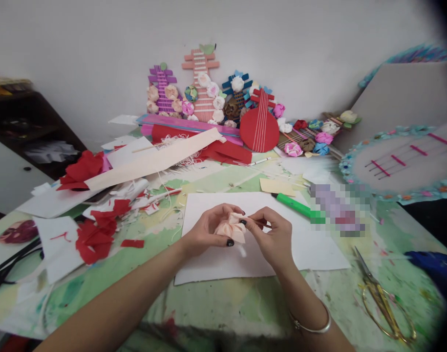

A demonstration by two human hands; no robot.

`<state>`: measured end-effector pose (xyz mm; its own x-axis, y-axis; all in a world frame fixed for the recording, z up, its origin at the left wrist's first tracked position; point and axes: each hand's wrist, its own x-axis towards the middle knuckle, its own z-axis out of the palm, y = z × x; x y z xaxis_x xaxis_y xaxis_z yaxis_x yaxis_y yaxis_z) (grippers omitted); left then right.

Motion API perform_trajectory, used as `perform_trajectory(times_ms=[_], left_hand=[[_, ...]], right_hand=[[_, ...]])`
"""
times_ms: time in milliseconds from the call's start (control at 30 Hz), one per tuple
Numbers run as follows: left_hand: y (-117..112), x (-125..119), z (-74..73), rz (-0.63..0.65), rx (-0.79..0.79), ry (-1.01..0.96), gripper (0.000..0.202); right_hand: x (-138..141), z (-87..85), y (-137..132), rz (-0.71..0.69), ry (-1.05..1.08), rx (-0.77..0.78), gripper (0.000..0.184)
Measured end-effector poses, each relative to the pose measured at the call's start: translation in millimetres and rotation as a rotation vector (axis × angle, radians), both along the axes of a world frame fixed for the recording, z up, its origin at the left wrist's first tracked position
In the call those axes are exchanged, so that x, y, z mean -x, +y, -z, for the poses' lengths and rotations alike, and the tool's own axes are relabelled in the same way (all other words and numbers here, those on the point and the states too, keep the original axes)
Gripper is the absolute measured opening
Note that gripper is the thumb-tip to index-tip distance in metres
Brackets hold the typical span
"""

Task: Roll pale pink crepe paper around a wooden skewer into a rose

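Head view: a soft, crumpled pale-pink paper flower (232, 228) sits pinched between the left hand (204, 231) and right hand (270, 237), fingers closed on its folds, above a smooth white sheet (311, 244). A green marker (294, 206) lies at two o'clock, gold scissors (382, 298) at four, and torn red paper scraps (95, 234) at nine.

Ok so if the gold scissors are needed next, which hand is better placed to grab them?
Probably the right hand. The gold scissors lie on the table's right side, beyond that wrist. The left hand cups most of the pale pink paper flower and could likely keep holding it alone.
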<state>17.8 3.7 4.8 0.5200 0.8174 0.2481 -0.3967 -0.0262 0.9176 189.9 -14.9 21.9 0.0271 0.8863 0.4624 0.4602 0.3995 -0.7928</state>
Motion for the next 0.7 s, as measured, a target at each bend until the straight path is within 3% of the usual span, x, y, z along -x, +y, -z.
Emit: perform_trajectory(times_ms=[233,567,700], left_hand=[[0.9,3.1,1.1,0.149,0.187,-0.149,0.038],[2.3,3.6,-2.1,-0.023,0.309,-0.150,0.017],[4.1,4.1,-0.9,-0.054,0.286,-0.143,0.011]], right_hand=[[-0.3,0.0,-1.2,-0.052,0.032,0.093,0.024],[4.0,4.6,-1.4,-0.025,-0.088,0.063,0.028],[5.9,5.0,-1.7,-0.019,-0.142,0.018,0.029]])
